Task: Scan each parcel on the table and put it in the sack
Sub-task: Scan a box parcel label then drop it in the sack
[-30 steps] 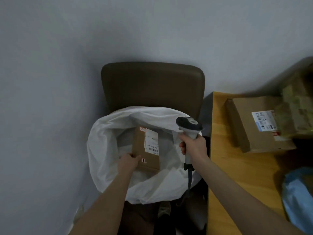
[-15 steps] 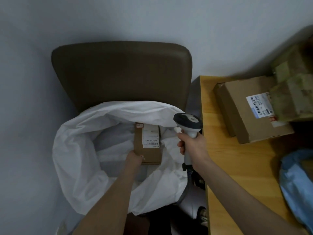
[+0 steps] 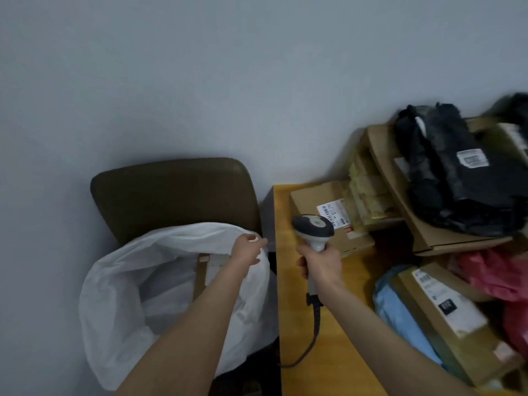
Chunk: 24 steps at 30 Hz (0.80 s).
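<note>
**Parcel in sack, scanner held over bench edge**

- Bench: light wood, taken as the reference. Its left edge and far left corner are seen.
- Sack: white, mouth open. It is set just left of the bench, on a brown chair that is backed against the wall.
- Parcel: a brown carton with a white label. It is seen inside the sack, left of the bench, and is partly covered by the left forearm.
- Left hand: placed at the sack's rim, on the side nearest the bench. The fingers are curled. Whether the rim is pinched cannot be told.
- Right hand: held above the bench's left edge. The fingers are wrapped round the handle of the scanner. The scanner's head is turned toward the far end of the bench, and its cable is trailed down across the left edge.
- Far left corner of the bench: a labelled carton, barcode up, touched on its right by yellow-taped packets.
- Far right of the bench: a black poly bag, laid on a flat cardboard box.
- Near right of the bench: a blue mailer, a long labelled box laid over it, and pink bags. All are blurred.
</note>
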Available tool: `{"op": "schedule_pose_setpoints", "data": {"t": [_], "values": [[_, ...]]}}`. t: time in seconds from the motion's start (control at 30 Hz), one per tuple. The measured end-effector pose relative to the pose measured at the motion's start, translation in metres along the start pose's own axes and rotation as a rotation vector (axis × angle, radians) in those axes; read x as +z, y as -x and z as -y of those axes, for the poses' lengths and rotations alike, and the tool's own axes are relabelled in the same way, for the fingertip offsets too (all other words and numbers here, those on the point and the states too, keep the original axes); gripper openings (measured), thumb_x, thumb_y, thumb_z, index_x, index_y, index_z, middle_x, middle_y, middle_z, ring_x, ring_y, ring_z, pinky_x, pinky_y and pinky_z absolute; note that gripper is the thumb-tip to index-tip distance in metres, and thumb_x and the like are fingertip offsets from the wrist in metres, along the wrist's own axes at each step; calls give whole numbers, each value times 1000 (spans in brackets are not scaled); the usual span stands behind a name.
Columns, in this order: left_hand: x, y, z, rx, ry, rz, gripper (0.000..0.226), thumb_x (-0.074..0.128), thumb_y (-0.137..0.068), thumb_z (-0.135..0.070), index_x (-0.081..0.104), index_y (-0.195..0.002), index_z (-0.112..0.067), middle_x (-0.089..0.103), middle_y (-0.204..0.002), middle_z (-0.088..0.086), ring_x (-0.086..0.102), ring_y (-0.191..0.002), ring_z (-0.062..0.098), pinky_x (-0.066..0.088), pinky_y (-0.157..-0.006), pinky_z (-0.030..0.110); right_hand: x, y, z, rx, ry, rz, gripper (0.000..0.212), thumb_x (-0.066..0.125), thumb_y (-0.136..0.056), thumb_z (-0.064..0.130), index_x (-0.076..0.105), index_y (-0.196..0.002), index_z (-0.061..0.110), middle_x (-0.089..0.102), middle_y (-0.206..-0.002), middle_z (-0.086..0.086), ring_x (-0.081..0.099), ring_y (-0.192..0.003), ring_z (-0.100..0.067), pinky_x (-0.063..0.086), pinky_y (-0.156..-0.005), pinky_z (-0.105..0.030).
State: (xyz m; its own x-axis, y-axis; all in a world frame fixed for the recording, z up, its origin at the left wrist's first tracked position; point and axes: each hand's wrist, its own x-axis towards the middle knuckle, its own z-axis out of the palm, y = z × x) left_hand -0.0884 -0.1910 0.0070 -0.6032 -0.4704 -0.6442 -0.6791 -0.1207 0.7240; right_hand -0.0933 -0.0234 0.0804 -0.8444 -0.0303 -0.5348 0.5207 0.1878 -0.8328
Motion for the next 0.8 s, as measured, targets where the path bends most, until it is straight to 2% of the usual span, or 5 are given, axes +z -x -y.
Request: {"op": "schedule_pose_setpoints", "data": {"t": [0.2, 0.3, 0.4, 0.6, 0.8], "values": [[97, 38, -21, -110, -26, 131, 86, 67, -81, -56, 30, -146, -13, 40, -146, 8, 45, -128, 31, 48, -80, 36, -89, -11, 2, -59, 71, -66, 16, 69, -83, 19, 62, -73, 8, 63, -59, -7, 55, -50, -20, 46, -54, -30], [133, 42, -18, -177, 24, 143, 72, 64, -84, -54, 40, -138, -13, 51, -134, 10, 53, -117, 31, 50, -81, 39, -122, -18, -2, -73, 56, -62, 14, 68, -84, 18, 61, -79, 7, 61, -54, -2, 54, -46, -16, 45, -53, -30], [153, 40, -11, -173, 114, 43, 51, 66, -89, -31, 51, -128, -2, 58, -111, 12, 58, -96, 28, 53, -79, 41, -144, -24, -9, -54, 18, -30, 16, 68, -84, 16, 60, -74, 7, 59, -48, 2, 53, -43, -13, 46, -54, -29], [127, 49, -8, -136, 395, -103, 38, 66, -88, -15, 55, -123, -5, 62, -115, 13, 61, -101, 30, 54, -90, 46, -156, -21, -16, -40, -16, 58, 11, 68, -86, 12, 62, -89, 3, 63, -58, -2, 56, -46, -10, 48, -50, -22], [53, 70, -22, 24, 322, -211, 29, 64, -90, -16, 58, -117, -8, 64, -109, 11, 63, -98, 26, 57, -71, 37, -145, -8, -4, -93, -30, 128, 10, 70, -85, 12, 60, -85, 9, 62, -65, -2, 57, -50, -7, 46, -48, -15]]}}
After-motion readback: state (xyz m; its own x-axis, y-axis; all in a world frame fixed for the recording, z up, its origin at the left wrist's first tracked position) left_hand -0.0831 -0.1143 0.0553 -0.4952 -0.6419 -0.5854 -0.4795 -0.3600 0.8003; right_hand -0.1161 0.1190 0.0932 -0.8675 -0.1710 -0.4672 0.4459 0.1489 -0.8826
